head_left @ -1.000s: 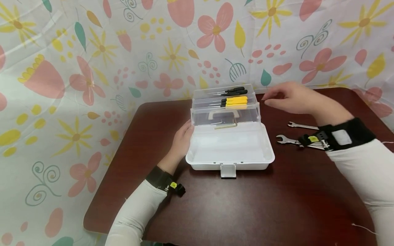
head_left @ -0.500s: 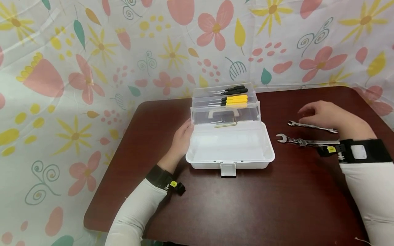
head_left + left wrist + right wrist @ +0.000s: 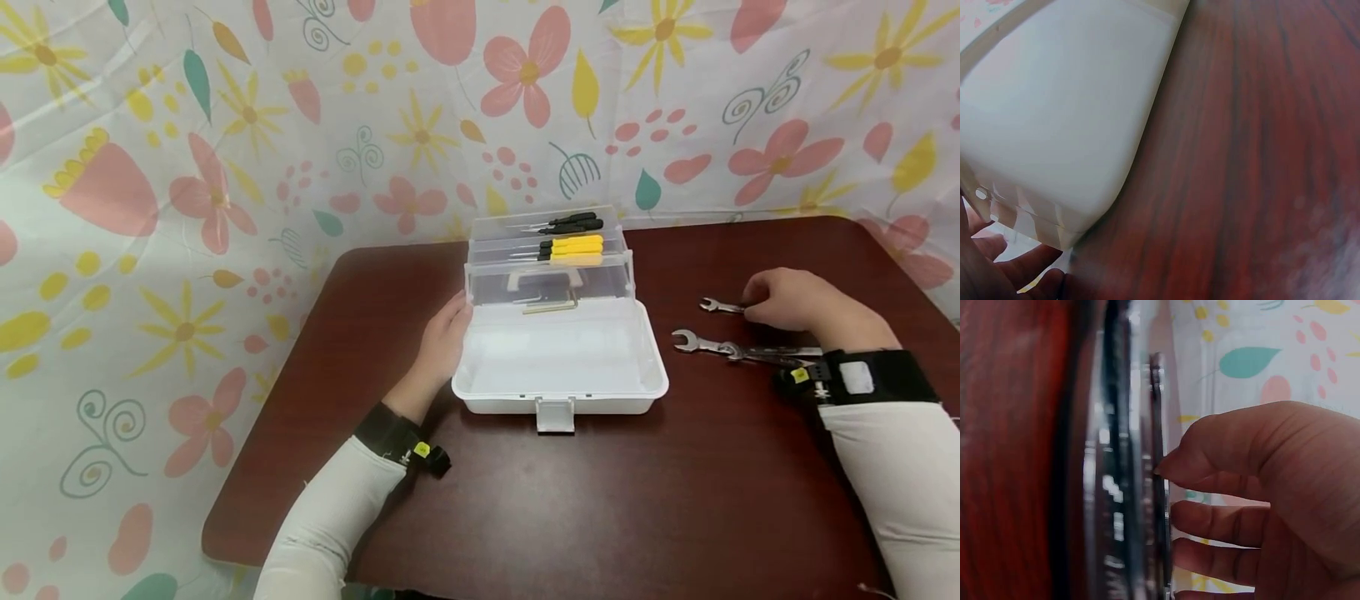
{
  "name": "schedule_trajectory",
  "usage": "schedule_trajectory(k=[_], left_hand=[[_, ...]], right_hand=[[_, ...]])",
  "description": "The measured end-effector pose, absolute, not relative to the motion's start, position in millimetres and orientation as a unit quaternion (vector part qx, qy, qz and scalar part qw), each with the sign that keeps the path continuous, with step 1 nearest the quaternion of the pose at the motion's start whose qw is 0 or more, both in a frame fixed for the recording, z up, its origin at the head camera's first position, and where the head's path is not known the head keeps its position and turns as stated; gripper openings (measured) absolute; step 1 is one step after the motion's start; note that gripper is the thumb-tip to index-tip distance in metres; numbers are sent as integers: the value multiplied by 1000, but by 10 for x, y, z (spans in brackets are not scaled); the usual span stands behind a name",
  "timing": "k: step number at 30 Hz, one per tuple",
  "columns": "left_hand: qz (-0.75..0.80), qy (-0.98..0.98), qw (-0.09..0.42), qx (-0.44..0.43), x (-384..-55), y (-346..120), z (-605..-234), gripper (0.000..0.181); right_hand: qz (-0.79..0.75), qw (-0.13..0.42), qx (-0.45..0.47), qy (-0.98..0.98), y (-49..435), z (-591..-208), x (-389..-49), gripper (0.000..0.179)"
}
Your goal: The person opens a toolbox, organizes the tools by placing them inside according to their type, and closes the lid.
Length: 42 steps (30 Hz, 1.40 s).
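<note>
A white toolbox (image 3: 555, 354) stands with its clear tiered trays folded up at the back. My left hand (image 3: 444, 337) holds its rear left corner, and in the left wrist view the fingers (image 3: 1025, 265) reach round the hinge-side edge. On the right, my right hand (image 3: 795, 304) pinches a small open-ended wrench (image 3: 718, 306) lying on the table. In the right wrist view the thumb (image 3: 1200, 453) presses on the metal wrench (image 3: 1160, 425), fingers at its other side. Larger wrenches (image 3: 697, 341) lie just in front, partly overlapping one another.
Black-handled screwdrivers (image 3: 576, 223) and yellow-handled screwdrivers (image 3: 576, 247) fill the upper trays. A hex key (image 3: 550, 308) lies at the base of the clear trays. The dark red wooden table (image 3: 600, 508) backs onto a flower-patterned cloth (image 3: 420, 100).
My right hand has moved from beside the trays rightward and down to the small wrench, where its fingers have closed. My left hand has stayed at the toolbox corner.
</note>
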State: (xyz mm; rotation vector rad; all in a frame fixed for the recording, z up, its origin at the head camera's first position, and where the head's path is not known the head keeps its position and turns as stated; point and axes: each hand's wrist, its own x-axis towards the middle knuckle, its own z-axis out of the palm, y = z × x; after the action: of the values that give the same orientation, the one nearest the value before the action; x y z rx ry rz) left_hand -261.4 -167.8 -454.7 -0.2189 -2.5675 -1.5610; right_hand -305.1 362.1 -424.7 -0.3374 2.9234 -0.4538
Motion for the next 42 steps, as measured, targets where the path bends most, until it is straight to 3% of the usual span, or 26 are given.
schedule_trajectory(k=[6, 21, 42], left_hand=[[-519, -850, 59, -71, -2604, -1685, -4579, 55], [-514, -853, 60, -68, -2570, -1680, -4594, 54], [-504, -857, 70, -83, -2595, -1681, -4545, 54]], right_hand=[[-150, 83, -106, 979, 3571, -4293, -3016, 18], [-165, 107, -105, 975, 3574, -4335, -3003, 21], [-157, 96, -124, 975, 3546, -4299, -3004, 12]])
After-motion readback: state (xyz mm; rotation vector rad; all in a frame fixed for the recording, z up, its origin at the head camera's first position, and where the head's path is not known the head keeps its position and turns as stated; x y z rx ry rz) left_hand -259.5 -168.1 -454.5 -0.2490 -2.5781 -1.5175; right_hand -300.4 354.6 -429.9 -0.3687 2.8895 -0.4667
